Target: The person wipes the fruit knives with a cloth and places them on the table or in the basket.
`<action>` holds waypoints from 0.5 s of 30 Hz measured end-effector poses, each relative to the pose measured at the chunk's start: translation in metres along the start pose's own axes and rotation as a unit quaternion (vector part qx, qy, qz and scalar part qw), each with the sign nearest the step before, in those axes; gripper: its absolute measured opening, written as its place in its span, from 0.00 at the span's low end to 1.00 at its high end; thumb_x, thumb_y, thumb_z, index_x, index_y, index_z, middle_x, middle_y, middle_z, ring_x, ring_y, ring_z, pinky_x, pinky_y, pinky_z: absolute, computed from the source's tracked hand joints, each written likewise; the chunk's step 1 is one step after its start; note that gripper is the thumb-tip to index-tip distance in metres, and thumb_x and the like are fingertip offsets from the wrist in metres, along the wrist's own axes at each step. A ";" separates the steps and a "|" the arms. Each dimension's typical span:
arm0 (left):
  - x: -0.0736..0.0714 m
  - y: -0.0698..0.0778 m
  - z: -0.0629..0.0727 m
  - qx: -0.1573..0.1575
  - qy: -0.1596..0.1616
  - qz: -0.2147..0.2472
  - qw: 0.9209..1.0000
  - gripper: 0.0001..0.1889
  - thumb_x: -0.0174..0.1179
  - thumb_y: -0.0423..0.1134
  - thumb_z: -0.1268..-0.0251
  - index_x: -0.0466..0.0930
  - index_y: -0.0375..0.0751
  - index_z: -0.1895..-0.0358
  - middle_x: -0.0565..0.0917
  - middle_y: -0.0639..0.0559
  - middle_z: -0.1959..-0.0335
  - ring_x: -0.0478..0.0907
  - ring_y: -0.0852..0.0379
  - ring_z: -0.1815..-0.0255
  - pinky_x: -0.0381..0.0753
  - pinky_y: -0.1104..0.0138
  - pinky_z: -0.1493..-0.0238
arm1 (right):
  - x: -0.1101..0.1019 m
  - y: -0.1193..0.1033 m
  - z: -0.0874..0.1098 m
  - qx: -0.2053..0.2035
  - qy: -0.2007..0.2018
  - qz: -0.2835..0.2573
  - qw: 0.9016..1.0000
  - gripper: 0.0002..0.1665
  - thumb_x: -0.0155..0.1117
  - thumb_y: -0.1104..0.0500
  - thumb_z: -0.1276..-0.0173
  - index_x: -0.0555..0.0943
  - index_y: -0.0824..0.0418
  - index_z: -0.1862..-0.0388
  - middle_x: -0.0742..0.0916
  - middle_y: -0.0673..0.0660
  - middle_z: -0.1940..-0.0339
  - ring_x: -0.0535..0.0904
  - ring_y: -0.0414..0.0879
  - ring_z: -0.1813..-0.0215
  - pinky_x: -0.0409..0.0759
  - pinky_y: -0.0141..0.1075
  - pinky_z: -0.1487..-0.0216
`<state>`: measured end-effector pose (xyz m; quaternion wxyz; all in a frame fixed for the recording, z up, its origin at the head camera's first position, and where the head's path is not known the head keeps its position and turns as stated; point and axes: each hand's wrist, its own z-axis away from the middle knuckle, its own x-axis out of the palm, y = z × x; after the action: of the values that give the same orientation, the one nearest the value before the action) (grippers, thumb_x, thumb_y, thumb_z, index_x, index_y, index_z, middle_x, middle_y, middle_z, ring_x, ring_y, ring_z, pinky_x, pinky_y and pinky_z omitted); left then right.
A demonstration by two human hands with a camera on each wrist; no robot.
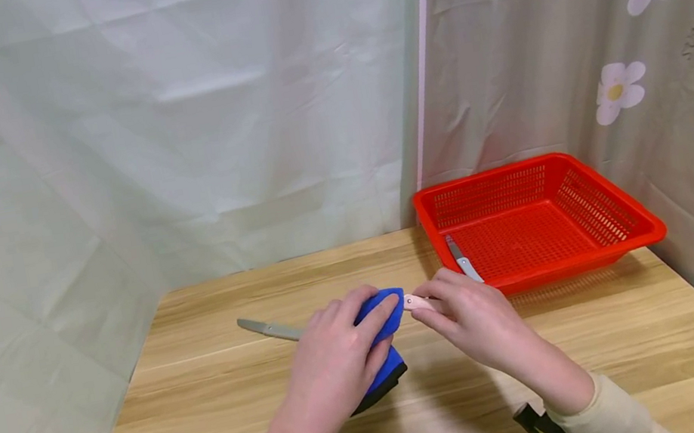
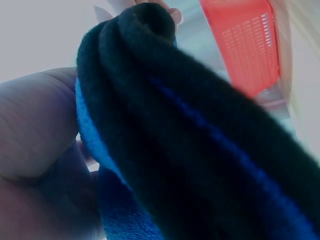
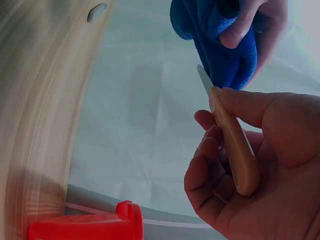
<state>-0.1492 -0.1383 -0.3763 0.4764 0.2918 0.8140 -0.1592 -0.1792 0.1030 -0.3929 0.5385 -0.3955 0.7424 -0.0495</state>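
My left hand [image 1: 336, 360] grips a folded blue cloth [image 1: 386, 368] with a black edge. My right hand [image 1: 474, 314] holds a small knife [image 3: 235, 150] by its pale pinkish handle, thumb near the blade end. In the right wrist view part of the blade shows beside the cloth, and the rest is hidden behind it. The cloth fills most of the left wrist view, its black edging lying in several folds. Partly covered by my left hand, a grey-green knife [image 1: 269, 329] lies on the table.
At the back right stands a red plastic basket [image 1: 585, 264] with slotted sides. A knife with a light grey handle [image 1: 467, 267] leans inside its left side. Curtains [image 1: 273, 106] hang behind and beside the wooden table [image 1: 215, 415].
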 end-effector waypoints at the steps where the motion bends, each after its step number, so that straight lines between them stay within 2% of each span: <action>1: 0.000 0.000 0.000 0.000 0.001 0.001 1.000 0.29 0.79 0.44 0.31 0.86 0.50 0.28 0.82 0.45 0.33 0.86 0.44 0.49 0.89 0.50 0.46 | 0.000 0.000 0.000 -0.001 -0.002 0.000 1.000 0.08 0.78 0.49 0.24 0.91 0.49 0.51 0.82 0.41 0.61 0.74 0.37 0.65 0.75 0.35 0.67; 15: 0.001 -0.004 0.002 -0.013 -0.001 0.005 1.000 0.28 0.79 0.43 0.30 0.86 0.50 0.28 0.83 0.45 0.33 0.86 0.44 0.49 0.89 0.49 0.46 | 0.000 -0.001 0.000 -0.004 -0.001 -0.010 1.000 0.07 0.77 0.49 0.23 0.91 0.49 0.52 0.80 0.39 0.63 0.73 0.36 0.66 0.75 0.35 0.68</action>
<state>-0.1514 -0.1422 -0.3785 0.4817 0.2896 0.8140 -0.1465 -0.1785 0.1025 -0.3926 0.5374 -0.4046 0.7381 -0.0515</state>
